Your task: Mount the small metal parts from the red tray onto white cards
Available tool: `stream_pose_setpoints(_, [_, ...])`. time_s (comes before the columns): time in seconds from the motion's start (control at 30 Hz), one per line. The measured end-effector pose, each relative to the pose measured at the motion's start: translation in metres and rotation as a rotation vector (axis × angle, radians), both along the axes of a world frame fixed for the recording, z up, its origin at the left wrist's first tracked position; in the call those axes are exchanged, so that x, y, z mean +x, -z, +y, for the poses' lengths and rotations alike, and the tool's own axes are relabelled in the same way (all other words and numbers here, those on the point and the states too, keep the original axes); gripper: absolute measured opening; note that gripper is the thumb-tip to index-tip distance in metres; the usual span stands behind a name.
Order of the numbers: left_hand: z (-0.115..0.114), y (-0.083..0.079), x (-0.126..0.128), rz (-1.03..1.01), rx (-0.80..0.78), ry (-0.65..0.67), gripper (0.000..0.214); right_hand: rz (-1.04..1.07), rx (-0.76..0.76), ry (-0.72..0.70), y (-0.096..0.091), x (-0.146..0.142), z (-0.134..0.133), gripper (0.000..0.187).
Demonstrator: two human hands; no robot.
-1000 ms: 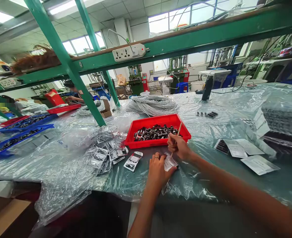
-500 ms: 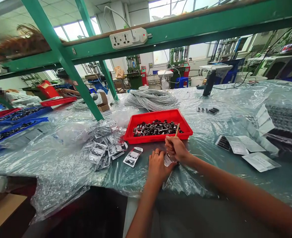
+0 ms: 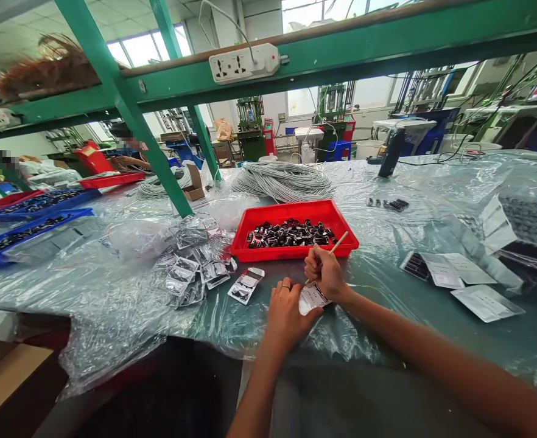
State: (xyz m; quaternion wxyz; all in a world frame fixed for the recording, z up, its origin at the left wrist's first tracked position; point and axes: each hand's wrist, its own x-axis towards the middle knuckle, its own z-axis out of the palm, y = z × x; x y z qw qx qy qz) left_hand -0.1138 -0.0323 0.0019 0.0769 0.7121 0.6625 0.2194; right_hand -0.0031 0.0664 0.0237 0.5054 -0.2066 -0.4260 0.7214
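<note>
A small silver-white packet (image 3: 312, 298) with printed marks lies on the plastic-covered bench in front of me. My left hand (image 3: 289, 310) grips it from the left, thumb along its near edge and ringed finger at the far side. My right hand (image 3: 326, 272) is closed in a fist round a thin pale stick (image 3: 340, 243). The stick's upper end leans to the right, and its lower end reaches the packet's far left edge. Just beyond my hands stands a red tray (image 3: 291, 252) of small black parts (image 3: 291, 233). To the left lies another packet (image 3: 246, 285) with black pieces in it.
A heap of clear packets (image 3: 189, 271) lies at left, near blue trays (image 3: 3, 240). Flat packets (image 3: 487, 301) lie at right. Coiled grey cable (image 3: 282, 181) sits behind the red tray. A green frame (image 3: 152, 155) crosses the bench. Other people are at far left.
The stick has tilted further right, and my right hand has turned with it. More of the packet shows between my hands. The whole view has shifted slightly.
</note>
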Motion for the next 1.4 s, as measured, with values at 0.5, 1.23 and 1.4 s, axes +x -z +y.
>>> stream_pose_setpoints(0.5, [0.001,0.002,0.002,-0.085,-0.011,0.015,0.045,-0.085,-0.008,0.025,0.000,-0.008,-0.016,0.054])
stream_pose_setpoints(1.23, [-0.009,0.002,-0.008,-0.101,0.026,0.000,0.049,-0.018,0.026,-0.004,-0.004,-0.005,-0.021,0.057])
stream_pose_setpoints(1.4, [-0.006,0.005,-0.008,-0.119,0.012,0.056,0.047,-0.009,0.017,0.016,-0.001,-0.014,-0.024,0.054])
